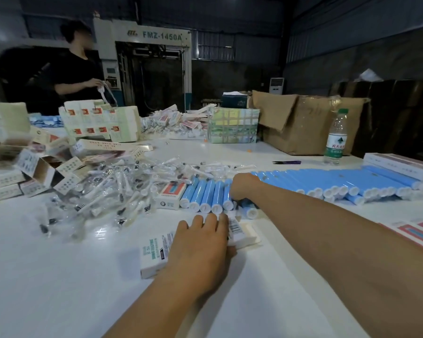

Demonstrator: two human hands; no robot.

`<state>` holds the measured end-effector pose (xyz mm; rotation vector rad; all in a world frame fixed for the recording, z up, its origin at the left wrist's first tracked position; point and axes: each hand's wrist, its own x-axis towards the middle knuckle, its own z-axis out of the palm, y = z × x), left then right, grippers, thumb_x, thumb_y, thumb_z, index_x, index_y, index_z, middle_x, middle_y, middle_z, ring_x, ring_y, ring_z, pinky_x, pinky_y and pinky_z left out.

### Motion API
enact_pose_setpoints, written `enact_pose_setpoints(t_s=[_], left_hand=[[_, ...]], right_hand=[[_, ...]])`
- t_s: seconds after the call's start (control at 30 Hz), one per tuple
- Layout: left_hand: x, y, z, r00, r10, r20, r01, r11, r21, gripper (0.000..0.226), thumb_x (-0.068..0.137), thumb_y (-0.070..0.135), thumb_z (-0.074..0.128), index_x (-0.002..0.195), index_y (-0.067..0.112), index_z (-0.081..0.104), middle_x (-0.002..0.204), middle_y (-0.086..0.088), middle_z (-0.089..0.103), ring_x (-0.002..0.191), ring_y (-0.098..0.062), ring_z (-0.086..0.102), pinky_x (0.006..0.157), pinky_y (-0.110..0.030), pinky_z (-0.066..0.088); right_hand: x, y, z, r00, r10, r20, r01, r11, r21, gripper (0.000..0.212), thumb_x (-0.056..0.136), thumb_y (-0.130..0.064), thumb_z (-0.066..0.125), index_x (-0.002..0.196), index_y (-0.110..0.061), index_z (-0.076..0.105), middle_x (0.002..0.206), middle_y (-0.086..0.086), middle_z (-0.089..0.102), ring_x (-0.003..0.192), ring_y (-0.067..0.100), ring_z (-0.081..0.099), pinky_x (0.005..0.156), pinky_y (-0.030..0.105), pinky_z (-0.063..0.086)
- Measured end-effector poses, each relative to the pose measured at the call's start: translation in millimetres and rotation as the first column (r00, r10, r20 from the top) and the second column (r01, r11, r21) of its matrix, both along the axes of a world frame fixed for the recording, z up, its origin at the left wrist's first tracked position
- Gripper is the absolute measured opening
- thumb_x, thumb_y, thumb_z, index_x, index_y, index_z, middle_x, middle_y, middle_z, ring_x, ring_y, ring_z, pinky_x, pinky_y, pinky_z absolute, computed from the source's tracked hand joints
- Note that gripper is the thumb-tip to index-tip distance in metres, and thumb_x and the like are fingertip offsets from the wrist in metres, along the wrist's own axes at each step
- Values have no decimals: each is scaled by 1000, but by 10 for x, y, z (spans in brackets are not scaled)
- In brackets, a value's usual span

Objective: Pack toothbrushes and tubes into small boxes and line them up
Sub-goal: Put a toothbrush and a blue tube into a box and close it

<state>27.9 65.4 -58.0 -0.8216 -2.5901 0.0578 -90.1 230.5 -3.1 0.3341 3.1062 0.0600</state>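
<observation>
My left hand (200,242) lies flat on a small white box (154,254) near the table's front, its straight fingers pressing down on it. The box's open flap end (244,231) sticks out to the right. My right hand (243,186) reaches forward with its fingers curled over a blue tube (230,193) in the row of blue tubes (327,181) that runs to the right. A pile of wrapped toothbrushes (112,191) lies to the left. One closed box (170,195) stands beside the tubes.
Empty folded boxes (34,167) are heaped at the far left, with stacks of carton blanks (100,123) behind. A water bottle (336,140), a brown carton (303,120) and flat box sheets (410,230) stand on the right. A person (73,69) works at the far side.
</observation>
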Motion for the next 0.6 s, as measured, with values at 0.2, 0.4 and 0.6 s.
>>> enact_pose_setpoints(t_s=[0.2, 0.4, 0.6], left_hand=[[-35, -21, 33, 1000, 5, 1, -5, 1000, -11, 67, 96, 57, 26, 149, 20, 7, 144, -1, 32, 124, -25, 35, 93, -40, 30], [48, 85, 83, 998, 2, -57, 0, 1000, 28, 66, 95, 58, 22, 148, 22, 6, 140, 3, 34, 122, -21, 37, 90, -35, 33], [192, 199, 97, 995, -18, -95, 23, 999, 42, 66, 93, 58, 18, 148, 22, 9, 134, 3, 39, 117, -20, 40, 87, -33, 34]], right_hand=[[526, 207, 286, 943, -236, -236, -13, 680, -733, 24, 81, -18, 56, 99, -15, 40, 74, 8, 50, 49, 17, 43, 39, 19, 31], [1398, 477, 63, 774, -549, -315, -345, 50, -937, 17, 86, -12, 56, 99, -17, 46, 69, 7, 50, 32, 14, 40, 35, 19, 30], [1613, 405, -223, 718, -627, -302, -449, -85, -890, 19, 89, -12, 60, 98, -17, 44, 80, 9, 58, 35, 13, 49, 36, 23, 41]])
